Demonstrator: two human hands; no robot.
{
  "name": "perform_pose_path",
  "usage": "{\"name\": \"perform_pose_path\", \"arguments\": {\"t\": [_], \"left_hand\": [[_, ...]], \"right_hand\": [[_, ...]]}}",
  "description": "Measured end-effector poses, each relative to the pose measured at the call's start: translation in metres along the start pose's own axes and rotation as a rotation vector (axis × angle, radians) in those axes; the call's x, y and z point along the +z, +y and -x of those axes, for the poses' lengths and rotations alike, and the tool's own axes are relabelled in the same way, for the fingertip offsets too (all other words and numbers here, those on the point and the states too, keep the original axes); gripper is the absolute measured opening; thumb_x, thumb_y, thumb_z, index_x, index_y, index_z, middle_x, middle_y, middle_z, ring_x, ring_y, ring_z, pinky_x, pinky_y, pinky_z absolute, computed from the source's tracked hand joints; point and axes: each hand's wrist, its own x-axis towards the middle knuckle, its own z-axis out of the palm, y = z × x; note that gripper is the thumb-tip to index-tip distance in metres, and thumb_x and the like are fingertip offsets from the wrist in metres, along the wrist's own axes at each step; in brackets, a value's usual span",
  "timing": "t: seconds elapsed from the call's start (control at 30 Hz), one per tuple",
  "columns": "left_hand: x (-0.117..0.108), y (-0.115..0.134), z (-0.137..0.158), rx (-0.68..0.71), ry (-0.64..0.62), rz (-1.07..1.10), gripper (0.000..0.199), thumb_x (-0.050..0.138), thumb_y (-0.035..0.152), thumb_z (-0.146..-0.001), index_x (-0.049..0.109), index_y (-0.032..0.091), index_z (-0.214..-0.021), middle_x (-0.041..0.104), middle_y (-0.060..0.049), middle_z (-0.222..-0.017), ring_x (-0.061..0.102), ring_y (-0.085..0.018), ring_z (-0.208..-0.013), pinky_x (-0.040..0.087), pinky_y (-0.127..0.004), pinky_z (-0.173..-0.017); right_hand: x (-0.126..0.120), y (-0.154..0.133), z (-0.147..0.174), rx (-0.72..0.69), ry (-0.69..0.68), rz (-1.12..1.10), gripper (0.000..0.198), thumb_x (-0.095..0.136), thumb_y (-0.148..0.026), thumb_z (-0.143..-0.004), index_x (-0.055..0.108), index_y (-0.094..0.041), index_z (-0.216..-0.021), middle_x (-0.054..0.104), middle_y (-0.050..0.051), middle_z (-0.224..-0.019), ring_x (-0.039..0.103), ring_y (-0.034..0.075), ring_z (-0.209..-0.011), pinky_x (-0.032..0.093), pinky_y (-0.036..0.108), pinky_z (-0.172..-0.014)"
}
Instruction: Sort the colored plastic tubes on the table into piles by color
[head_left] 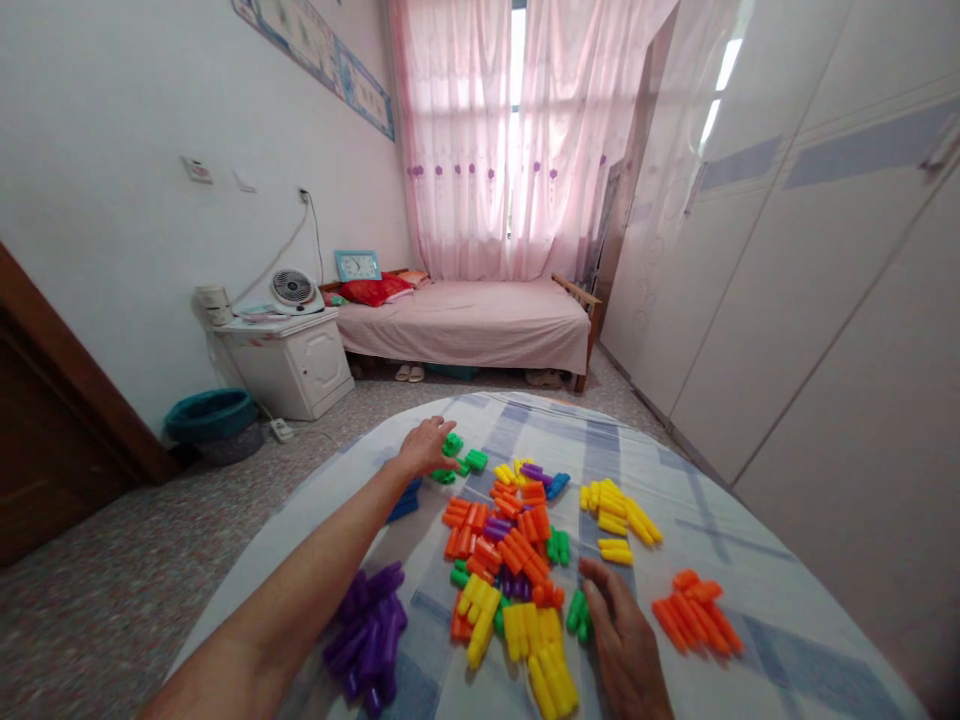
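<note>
My left hand (426, 446) reaches over the far left of the table with its fingers apart, above and beside a small group of green plastic toy blocks (475, 460). Partly hidden behind my left forearm are blue blocks (406, 501). Purple blocks (375, 630) lie heaped to the right of that forearm. In the middle spreads a mixed pile of orange blocks (523, 555), yellow blocks (533, 632) and others. My right hand (624, 640) rests low at the right of the pile, fingers loosely bent and apart, close beside a green block (578, 614); whether it touches is unclear.
Yellow blocks (611, 505) form a group at the right, and orange blocks (697, 612) another nearer the right edge. A checked cloth (757, 560) covers the round table. Beyond stand a bed (480, 325), a white cabinet (285, 365), a bin (214, 425) and a wardrobe (787, 270).
</note>
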Motion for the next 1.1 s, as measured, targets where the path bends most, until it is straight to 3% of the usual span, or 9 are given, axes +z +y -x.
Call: {"name": "perform_pose_path", "arguments": {"t": [0.1, 0.23, 0.37, 0.47, 0.77, 0.87, 1.0, 1.1], "left_hand": [[-0.006, -0.018, 0.001, -0.028, -0.125, -0.056, 0.078, 0.079, 0.051, -0.052, 0.053, 0.028, -0.122, 0.061, -0.009, -0.117, 0.057, -0.031, -0.108, 0.043, -0.038, -0.089], [0.004, -0.020, -0.001, -0.046, -0.199, -0.070, 0.084, 0.079, 0.053, -0.047, 0.051, 0.030, -0.123, 0.065, -0.007, -0.111, 0.059, -0.031, -0.104, 0.044, -0.037, -0.086], [0.019, -0.013, -0.006, -0.040, -0.184, -0.049, 0.088, 0.077, 0.052, -0.051, 0.045, 0.029, -0.129, 0.060, -0.008, -0.119, 0.059, -0.030, -0.105, 0.045, -0.033, -0.084], [0.025, -0.007, -0.011, -0.034, -0.160, -0.026, 0.080, 0.076, 0.049, -0.056, 0.047, 0.027, -0.128, 0.059, -0.009, -0.121, 0.060, -0.029, -0.104, 0.047, -0.031, -0.080], [0.033, 0.022, -0.034, -0.066, -0.058, 0.059, 0.068, 0.072, 0.038, -0.065, 0.048, 0.021, -0.127, 0.055, -0.011, -0.123, 0.061, -0.026, -0.103, 0.049, -0.030, -0.081], [0.030, 0.033, -0.035, -0.072, -0.015, 0.066, 0.065, 0.073, 0.034, -0.066, 0.050, 0.018, -0.125, 0.053, -0.014, -0.123, 0.059, -0.029, -0.104, 0.049, -0.036, -0.083], [0.023, 0.061, -0.031, 0.049, 0.081, 0.081, 0.042, 0.054, 0.028, -0.084, 0.050, 0.018, -0.124, 0.042, -0.016, -0.136, 0.047, -0.030, -0.121, 0.040, -0.044, -0.099], [0.025, 0.089, -0.034, 0.270, 0.038, 0.133, 0.036, 0.044, 0.037, -0.091, 0.052, 0.026, -0.125, 0.043, -0.005, -0.140, 0.045, -0.019, -0.125, 0.034, -0.031, -0.106]], "right_hand": [[0.001, 0.002, 0.000, -0.008, 0.009, 0.024, 0.041, 0.048, -0.053, -0.080, 0.066, -0.025, -0.103, 0.068, 0.005, -0.110, 0.062, 0.024, -0.103, 0.049, 0.034, -0.091], [0.000, 0.002, -0.001, -0.006, -0.008, 0.035, 0.042, 0.047, -0.054, -0.080, 0.066, -0.025, -0.104, 0.068, 0.006, -0.111, 0.061, 0.024, -0.105, 0.049, 0.034, -0.091], [0.000, 0.003, 0.000, 0.003, -0.028, 0.054, 0.042, 0.047, -0.054, -0.080, 0.066, -0.025, -0.104, 0.067, 0.005, -0.111, 0.061, 0.024, -0.105, 0.049, 0.033, -0.091], [0.000, 0.004, 0.000, 0.000, -0.030, 0.068, 0.042, 0.047, -0.054, -0.079, 0.066, -0.026, -0.103, 0.068, 0.005, -0.110, 0.062, 0.023, -0.105, 0.050, 0.032, -0.089], [0.000, 0.003, 0.000, 0.007, -0.028, 0.076, 0.043, 0.048, -0.055, -0.079, 0.067, -0.024, -0.102, 0.068, 0.006, -0.109, 0.063, 0.024, -0.103, 0.050, 0.031, -0.088], [0.000, 0.002, 0.001, 0.002, -0.030, 0.066, 0.043, 0.047, -0.054, -0.080, 0.066, -0.024, -0.102, 0.068, 0.006, -0.109, 0.063, 0.023, -0.102, 0.050, 0.031, -0.088], [0.000, 0.001, 0.001, 0.003, -0.049, 0.068, 0.042, 0.046, -0.052, -0.082, 0.065, -0.023, -0.105, 0.067, 0.006, -0.111, 0.061, 0.022, -0.105, 0.048, 0.031, -0.091], [0.001, 0.001, 0.002, -0.003, -0.060, 0.064, 0.041, 0.046, -0.050, -0.083, 0.064, -0.022, -0.106, 0.066, 0.006, -0.112, 0.060, 0.022, -0.106, 0.047, 0.031, -0.092]]}}
